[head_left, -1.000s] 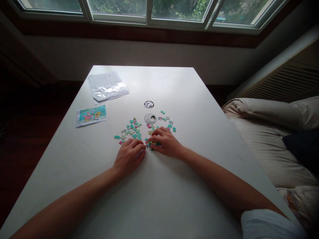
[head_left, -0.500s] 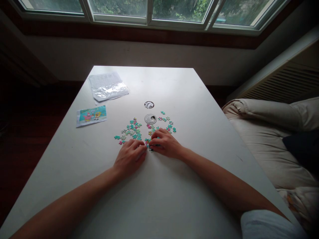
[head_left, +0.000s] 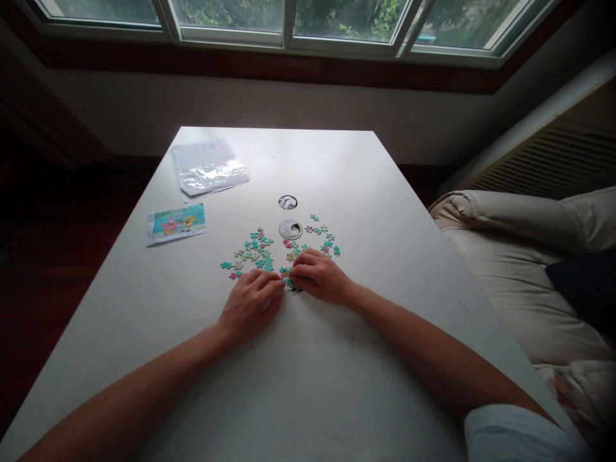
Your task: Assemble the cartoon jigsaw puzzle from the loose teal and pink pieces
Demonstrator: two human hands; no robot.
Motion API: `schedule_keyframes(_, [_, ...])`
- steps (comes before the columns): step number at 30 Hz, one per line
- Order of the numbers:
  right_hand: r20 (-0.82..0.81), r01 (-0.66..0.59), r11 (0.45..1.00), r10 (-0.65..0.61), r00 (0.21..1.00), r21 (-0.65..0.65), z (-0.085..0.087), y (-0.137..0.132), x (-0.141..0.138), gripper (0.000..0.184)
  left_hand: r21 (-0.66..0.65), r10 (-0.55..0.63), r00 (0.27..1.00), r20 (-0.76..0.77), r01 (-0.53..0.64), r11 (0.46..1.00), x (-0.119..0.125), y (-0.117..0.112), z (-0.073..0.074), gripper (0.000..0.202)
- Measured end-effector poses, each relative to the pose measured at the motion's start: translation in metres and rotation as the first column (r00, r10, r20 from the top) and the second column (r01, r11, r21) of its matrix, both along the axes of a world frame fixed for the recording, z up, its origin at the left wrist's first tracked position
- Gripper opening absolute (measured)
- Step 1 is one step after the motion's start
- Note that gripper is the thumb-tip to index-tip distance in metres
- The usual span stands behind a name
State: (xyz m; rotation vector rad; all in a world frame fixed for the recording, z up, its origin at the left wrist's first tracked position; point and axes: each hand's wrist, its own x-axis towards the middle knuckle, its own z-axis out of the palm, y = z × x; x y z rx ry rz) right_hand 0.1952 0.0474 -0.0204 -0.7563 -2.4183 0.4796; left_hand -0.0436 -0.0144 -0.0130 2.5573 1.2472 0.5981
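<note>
Small teal, pink and yellow puzzle pieces (head_left: 257, 251) lie scattered on the white table (head_left: 312, 359). My right hand (head_left: 321, 277) rests on the table with its fingers curled, pinching a small joined cluster of pieces (head_left: 289, 280). My left hand (head_left: 251, 303) lies just left of that cluster, fingers bent and together, fingertips touching it. More loose pieces (head_left: 323, 239) lie beyond my right hand.
A printed cartoon picture card (head_left: 176, 222) lies at the left. A clear plastic bag on paper (head_left: 208, 167) sits farther back. Two round metal caps (head_left: 290, 228) are set in the table. A cushioned seat (head_left: 524, 256) stands right of the table.
My right hand has drawn slightly closer to my left hand, and its fingers have tightened on the cluster. My left hand has stayed nearly still.
</note>
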Motion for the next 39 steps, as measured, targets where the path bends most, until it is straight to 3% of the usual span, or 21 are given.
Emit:
schedule_keyframes(10, [-0.089,0.115,0.993,-0.117,0.989,-0.027,-0.0011,0.0057,0.0053,0.013,0.068,-0.065,0.996,-0.068,0.070,0.995,-0.0002,-0.0018,0.0009,0.029])
schedule_keyframes(22, [-0.094,0.112,0.993,-0.116,0.989,-0.043,-0.0017,0.0054,0.0038,0.014,0.015,-0.083,0.993,-0.081,0.084,0.996,-0.0005,0.0006,0.0085,0.027])
schedule_keyframes(39, [-0.123,0.121,0.992,-0.125,0.984,-0.035,-0.0006,0.0060,0.0033,0.011,0.012,-0.093,0.983,-0.159,0.096,0.995,0.0015,-0.0010,0.0067,0.033])
